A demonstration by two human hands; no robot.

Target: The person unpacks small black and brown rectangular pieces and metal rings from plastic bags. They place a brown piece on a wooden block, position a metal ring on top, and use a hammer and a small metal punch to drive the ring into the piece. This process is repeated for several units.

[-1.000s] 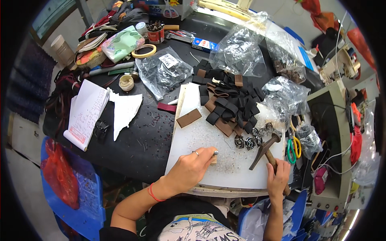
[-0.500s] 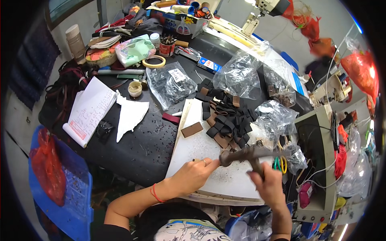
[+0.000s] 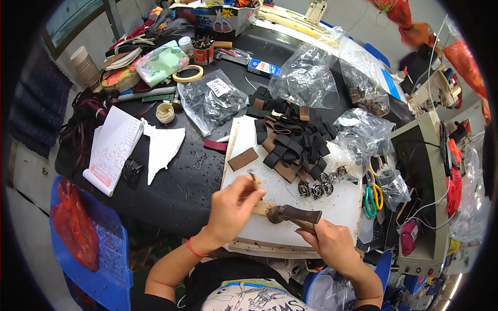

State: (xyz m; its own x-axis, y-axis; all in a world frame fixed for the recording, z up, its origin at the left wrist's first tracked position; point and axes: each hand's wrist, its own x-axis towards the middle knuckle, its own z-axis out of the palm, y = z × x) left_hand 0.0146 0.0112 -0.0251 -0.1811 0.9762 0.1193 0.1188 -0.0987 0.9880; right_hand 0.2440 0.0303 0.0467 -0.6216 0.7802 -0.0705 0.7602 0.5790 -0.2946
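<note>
My right hand (image 3: 334, 242) grips a hammer (image 3: 303, 214) by its handle. The dark hammer head rests low over the white board, against the end of a flat tan strip (image 3: 263, 208). My left hand (image 3: 233, 207), just left of the hammer head, is closed in a pinch, and a small light piece with a dark end (image 3: 254, 179) shows above its fingertips; its kind I cannot make out. Beyond the hands lies a heap of black elastic loops with brown tabs (image 3: 290, 147). Several black ring-shaped metal parts (image 3: 317, 191) sit at its near side.
A loose brown patch (image 3: 243, 159) lies on the white board (image 3: 345, 207). To the right are scissors (image 3: 370, 201) with green and yellow handles and clear plastic bags (image 3: 363, 132). At left lie a notepad (image 3: 115, 145) and a torn white sheet (image 3: 164, 147). A blue chair (image 3: 111, 243) stands lower left.
The hammer has dropped from a blurred swing to rest on the board, its head nearer the tan strip. My left hand has moved left and up with a small piece between its fingers.
</note>
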